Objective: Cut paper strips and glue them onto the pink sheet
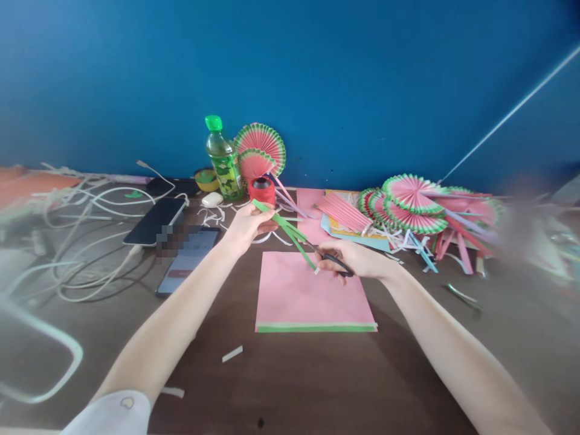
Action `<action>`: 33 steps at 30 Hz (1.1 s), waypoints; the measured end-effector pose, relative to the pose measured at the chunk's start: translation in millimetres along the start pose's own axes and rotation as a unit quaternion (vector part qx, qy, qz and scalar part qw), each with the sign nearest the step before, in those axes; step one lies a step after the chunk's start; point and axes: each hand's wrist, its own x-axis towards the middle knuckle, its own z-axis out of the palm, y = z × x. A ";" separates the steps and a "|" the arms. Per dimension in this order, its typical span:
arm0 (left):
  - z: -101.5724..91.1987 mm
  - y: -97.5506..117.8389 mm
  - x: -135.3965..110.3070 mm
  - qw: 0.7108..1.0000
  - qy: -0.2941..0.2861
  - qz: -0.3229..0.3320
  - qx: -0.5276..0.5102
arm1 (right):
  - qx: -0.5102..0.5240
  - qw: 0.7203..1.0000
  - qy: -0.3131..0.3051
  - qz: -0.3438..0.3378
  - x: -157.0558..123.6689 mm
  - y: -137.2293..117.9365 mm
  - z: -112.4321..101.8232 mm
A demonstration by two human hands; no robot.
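My left hand (251, 226) pinches a green paper strip (286, 226), which runs down to the right in more than one length. My right hand (347, 258) is wrapped round the black handles of a pair of scissors (338, 263). The scissor blades point up and left, at the green strip; whether they touch it I cannot tell. Below both hands lies a square of pink paper (312, 296), flat on the table, with a green band along its near edge. A small white tip shows at the lower end of the strip.
Behind the hands are a red spool (261, 192), a green-capped bottle (224, 166) and pink-and-green paper fans (263, 142). More folded fans (414, 202) pile up at the right. Two phones (156, 220) and tangled white cables (86, 241) lie left. A blue wall (290, 72) closes the back.
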 end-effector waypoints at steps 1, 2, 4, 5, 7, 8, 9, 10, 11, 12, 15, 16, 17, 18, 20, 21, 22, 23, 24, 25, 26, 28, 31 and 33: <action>0.6 0.4 -0.6 1.000 -0.005 -0.006 -0.008 | -0.001 1.000 0.003 -0.002 0.0 0.1 0.0; 1.2 0.6 -1.1 1.000 -0.011 -0.016 -0.012 | -0.001 1.000 0.007 -0.004 0.0 0.3 -0.2; 2.2 0.6 -1.9 0.999 -0.023 -0.041 -0.007 | -0.002 1.000 0.012 -0.006 0.0 0.7 -0.6; 2.6 0.3 -2.2 0.998 -0.028 -0.051 -0.001 | -0.001 1.000 0.014 -0.006 0.0 0.9 -0.9; 3.2 -0.1 -2.8 0.997 -0.037 -0.063 0.012 | 0.002 1.000 0.015 -0.003 0.2 1.4 -1.3; 3.4 -0.2 -3.1 0.997 -0.040 -0.062 0.017 | 0.003 1.000 0.015 -0.001 0.3 1.6 -1.3; 3.6 -0.1 -3.5 0.997 -0.041 -0.058 0.022 | 0.003 1.000 0.014 0.000 0.5 1.7 -1.2; 3.9 0.2 -3.9 0.997 -0.040 -0.054 0.027 | 0.003 1.000 0.014 0.000 0.6 1.7 -0.9; 4.2 0.7 -4.5 0.997 -0.038 -0.051 0.032 | 0.002 1.000 0.013 -0.001 0.8 1.6 -0.6; 4.7 1.3 -5.1 0.997 -0.037 -0.049 0.036 | 0.001 1.000 0.013 -0.001 0.9 1.4 -0.1; 6.6 3.6 -7.3 0.997 -0.035 -0.050 0.049 | 0.002 1.000 0.014 0.004 0.9 -0.1 1.3; 7.3 4.1 -8.0 0.997 -0.036 -0.050 0.053 | 0.001 1.000 0.013 0.006 0.8 -0.6 1.7; 7.9 4.5 -8.5 0.996 -0.038 -0.050 0.056 | 0.000 1.000 0.013 0.007 0.7 -1.2 1.9; 8.4 4.7 -9.0 0.996 -0.041 -0.050 0.059 | -0.001 1.000 0.013 0.006 0.6 -1.7 2.0; 9.1 4.4 -9.7 0.996 -0.050 -0.051 0.062 | -0.005 1.000 0.016 0.004 0.4 -2.6 1.9; 9.4 4.1 -10.1 0.995 -0.054 -0.053 0.063 | -0.006 1.000 0.018 0.002 0.3 -3.0 1.9; 9.7 3.7 -10.5 0.995 -0.057 -0.054 0.063 | -0.006 1.000 0.019 0.002 0.3 -3.4 1.9; 10.0 3.4 -10.9 0.995 -0.059 -0.055 0.064 | -0.006 1.000 0.020 0.001 0.4 -3.8 2.0; 10.5 3.2 -11.5 0.995 -0.059 -0.055 0.066 | -0.006 1.000 0.020 0.000 0.5 -4.2 2.1; 11.1 3.1 -12.2 0.995 -0.059 -0.054 0.068 | -0.007 1.000 0.020 0.000 0.7 -4.6 2.4; 11.9 3.0 -12.9 0.994 -0.059 -0.054 0.070 | -0.008 1.000 0.019 0.000 1.0 -4.7 2.8; 14.0 3.1 -14.4 0.994 -0.062 -0.056 0.073 | -0.007 1.000 0.015 0.001 1.9 -4.6 3.7; 17.6 3.0 -16.5 0.993 -0.070 -0.066 0.075 | 0.001 1.000 0.010 -0.002 3.5 -3.2 4.9; 19.6 2.4 -17.6 0.992 -0.075 -0.070 0.078 | 0.007 1.000 0.007 -0.006 4.1 -2.2 5.2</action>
